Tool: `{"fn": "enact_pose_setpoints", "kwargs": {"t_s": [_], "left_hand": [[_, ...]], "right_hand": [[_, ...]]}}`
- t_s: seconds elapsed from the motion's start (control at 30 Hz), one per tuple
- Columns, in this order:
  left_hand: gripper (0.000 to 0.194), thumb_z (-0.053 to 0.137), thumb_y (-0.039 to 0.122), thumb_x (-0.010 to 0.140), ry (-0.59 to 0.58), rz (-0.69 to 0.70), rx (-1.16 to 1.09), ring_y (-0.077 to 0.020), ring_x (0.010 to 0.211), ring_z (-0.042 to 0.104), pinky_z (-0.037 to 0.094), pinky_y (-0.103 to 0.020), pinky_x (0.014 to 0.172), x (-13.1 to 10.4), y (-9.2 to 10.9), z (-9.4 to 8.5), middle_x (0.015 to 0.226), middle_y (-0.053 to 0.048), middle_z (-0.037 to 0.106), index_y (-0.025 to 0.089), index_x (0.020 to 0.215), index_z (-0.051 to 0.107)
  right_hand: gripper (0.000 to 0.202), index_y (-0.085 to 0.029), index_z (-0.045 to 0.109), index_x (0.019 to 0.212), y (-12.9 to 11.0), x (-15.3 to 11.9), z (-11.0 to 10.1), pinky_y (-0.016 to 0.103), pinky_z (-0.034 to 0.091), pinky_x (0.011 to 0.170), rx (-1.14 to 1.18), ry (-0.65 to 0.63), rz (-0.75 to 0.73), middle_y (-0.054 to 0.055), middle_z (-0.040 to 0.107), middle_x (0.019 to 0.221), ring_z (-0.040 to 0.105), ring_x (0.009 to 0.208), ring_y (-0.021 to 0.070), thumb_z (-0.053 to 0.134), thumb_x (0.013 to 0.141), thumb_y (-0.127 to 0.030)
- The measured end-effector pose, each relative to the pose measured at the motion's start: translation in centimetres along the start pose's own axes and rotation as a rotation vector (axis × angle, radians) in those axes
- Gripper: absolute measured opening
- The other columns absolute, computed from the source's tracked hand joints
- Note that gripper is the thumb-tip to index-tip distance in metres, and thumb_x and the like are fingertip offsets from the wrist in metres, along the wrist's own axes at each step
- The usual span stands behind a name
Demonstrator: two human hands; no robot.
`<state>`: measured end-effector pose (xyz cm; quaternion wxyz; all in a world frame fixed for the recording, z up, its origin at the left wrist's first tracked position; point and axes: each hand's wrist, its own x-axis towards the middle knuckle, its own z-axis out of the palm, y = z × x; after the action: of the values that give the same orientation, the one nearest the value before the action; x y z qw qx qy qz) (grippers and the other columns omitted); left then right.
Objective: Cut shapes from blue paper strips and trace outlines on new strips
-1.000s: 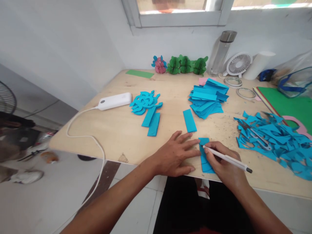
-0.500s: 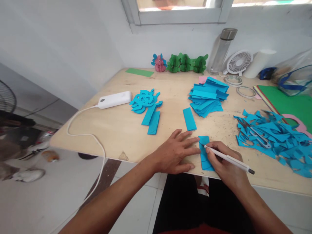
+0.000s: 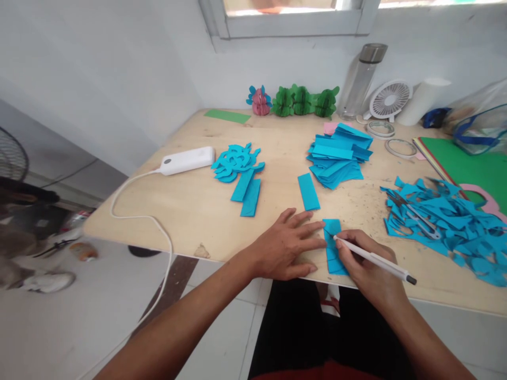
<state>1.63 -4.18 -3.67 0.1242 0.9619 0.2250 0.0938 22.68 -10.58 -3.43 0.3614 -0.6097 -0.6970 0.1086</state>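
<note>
My right hand (image 3: 370, 264) grips a white pen (image 3: 380, 262) with a dark end, its tip on a blue paper strip (image 3: 331, 248) at the table's front edge. Lines show on that strip. My left hand (image 3: 287, 247) lies flat with fingers spread, the fingertips at the strip's left edge. Just beyond the left fingers is another blue strip (image 3: 308, 191). Farther back sits a stack of folded blue paper (image 3: 338, 155). To the left are curvy blue cut-outs (image 3: 235, 162) and two blue strips (image 3: 250, 198) overlapping beside them.
Blue scraps (image 3: 455, 227) with scissors (image 3: 422, 221) on them cover the right side. A white power bank (image 3: 188, 160) with a cable lies left. Paper figures (image 3: 301, 101), a bottle (image 3: 359, 82), a small fan (image 3: 390, 100) and tape rolls (image 3: 401, 148) stand or lie at the back.
The pen tip has moved very slightly over the strip along with my right hand. My left hand stays in place, and the view has shifted a little.
</note>
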Motion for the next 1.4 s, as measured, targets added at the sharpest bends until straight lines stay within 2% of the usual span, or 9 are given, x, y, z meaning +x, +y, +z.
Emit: {"fn": "enact_pose_setpoints", "kwargs": {"t_s": [0.37, 0.57, 0.83, 1.07, 1.4], "left_hand": [[0.049, 0.052, 0.051, 0.089, 0.016, 0.006, -0.007, -0.0336, 0.143, 0.025, 0.018, -0.055, 0.114, -0.07, -0.09, 0.21, 0.151, -0.006, 0.042, 0.029, 0.132, 0.054], [0.049, 0.051, 0.053, 0.089, 0.011, 0.003, -0.001, -0.0334, 0.143, 0.025, 0.018, -0.054, 0.114, -0.05, -0.06, 0.23, 0.151, -0.006, 0.041, 0.029, 0.131, 0.055], [0.048, 0.051, 0.052, 0.089, 0.019, 0.011, -0.004, -0.0339, 0.142, 0.027, 0.020, -0.055, 0.113, 0.00, -0.13, 0.28, 0.150, -0.005, 0.043, 0.029, 0.131, 0.055], [0.049, 0.051, 0.050, 0.089, -0.010, 0.004, 0.009, -0.0331, 0.143, 0.026, 0.019, -0.054, 0.114, -0.04, 0.32, -0.02, 0.151, -0.005, 0.042, 0.029, 0.133, 0.053], [0.049, 0.051, 0.050, 0.090, -0.025, 0.004, 0.015, -0.0333, 0.143, 0.026, 0.018, -0.055, 0.114, -0.17, 0.55, -0.20, 0.151, -0.005, 0.041, 0.030, 0.134, 0.053]], "right_hand": [[0.016, -0.022, 0.066, 0.082, -0.13, -0.13, -0.17, 0.024, 0.050, 0.058, 0.024, -0.002, 0.040, 0.002, 0.073, 0.074, 0.067, 0.062, 0.0155, 0.055, 0.087, -0.031], [0.017, -0.022, 0.067, 0.091, 0.32, -0.22, -0.31, 0.024, 0.053, 0.060, 0.118, -0.026, 0.104, 0.003, 0.075, 0.082, 0.070, 0.070, 0.0174, 0.056, 0.088, -0.034], [0.018, -0.022, 0.067, 0.096, 0.32, -0.63, 0.25, 0.030, 0.054, 0.078, 0.068, 0.003, 0.029, 0.005, 0.074, 0.093, 0.070, 0.083, 0.0193, 0.052, 0.091, -0.031], [0.019, -0.021, 0.067, 0.095, 0.53, -0.54, 0.34, 0.031, 0.055, 0.072, 0.019, 0.009, -0.061, 0.007, 0.075, 0.091, 0.071, 0.083, 0.0209, 0.051, 0.092, -0.030], [0.018, -0.021, 0.066, 0.096, 0.29, -0.62, 0.27, 0.030, 0.053, 0.071, 0.000, 0.008, -0.040, 0.007, 0.074, 0.092, 0.070, 0.082, 0.0204, 0.051, 0.093, -0.030]]}}
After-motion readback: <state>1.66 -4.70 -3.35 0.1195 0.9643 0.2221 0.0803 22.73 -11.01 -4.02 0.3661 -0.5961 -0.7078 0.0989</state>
